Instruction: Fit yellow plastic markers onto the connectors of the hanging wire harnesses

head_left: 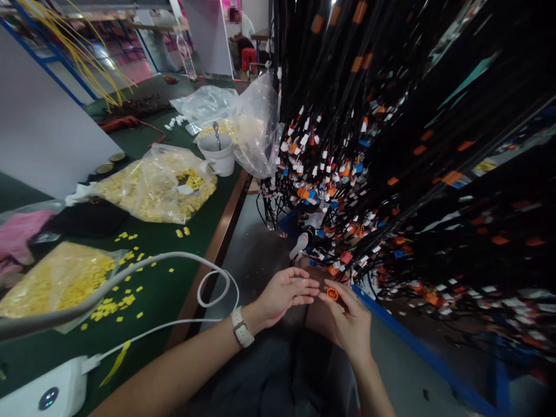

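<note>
My left hand (pixel 284 295), with a white watch (pixel 241 327) on its wrist, is held palm up with its fingers stretched toward the right. Close beside its fingertips, my right hand (pixel 350 315) pinches a small orange plastic piece with dark markings (pixel 332 294) between thumb and fingers. Both hands are above my lap. Just beyond them hangs a dense mass of black cables (pixel 321 156) whose ends carry white, orange and blue connectors.
On the green table (pixel 174 301) at left lie a bag of small yellow pieces (pixel 156 185), another yellow-filled bag (pixel 65 278), a mug with a spoon (pixel 219 153) and a white device (pixel 47 391) with a cable. A blue frame bar (pixel 403 336) runs at lower right. A person (pixel 243 32) sits far back.
</note>
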Demonstrator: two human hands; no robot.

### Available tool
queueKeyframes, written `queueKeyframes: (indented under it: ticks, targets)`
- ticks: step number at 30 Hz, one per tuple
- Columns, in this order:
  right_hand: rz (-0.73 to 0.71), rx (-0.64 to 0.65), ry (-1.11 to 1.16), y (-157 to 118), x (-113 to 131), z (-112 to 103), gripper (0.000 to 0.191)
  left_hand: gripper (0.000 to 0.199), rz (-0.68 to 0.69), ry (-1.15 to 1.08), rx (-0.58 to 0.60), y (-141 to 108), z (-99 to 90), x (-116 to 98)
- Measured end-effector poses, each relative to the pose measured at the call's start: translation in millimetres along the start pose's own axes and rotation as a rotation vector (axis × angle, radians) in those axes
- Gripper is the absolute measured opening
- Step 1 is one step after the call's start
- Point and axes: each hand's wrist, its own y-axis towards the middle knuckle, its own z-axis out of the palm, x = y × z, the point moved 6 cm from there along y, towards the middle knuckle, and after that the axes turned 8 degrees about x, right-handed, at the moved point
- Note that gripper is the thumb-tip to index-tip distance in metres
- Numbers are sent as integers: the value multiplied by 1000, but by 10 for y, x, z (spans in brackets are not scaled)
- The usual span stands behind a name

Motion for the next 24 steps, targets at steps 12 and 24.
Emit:
queueKeyframes:
  ticks: [12,24]
  targets:
    - [81,31,112,-23,-103,77,25,29,29,175,54,-6,13,-4]
    - [-32,-27,-30,-4,51,80,18,29,51,202,14,-1,16,-39]
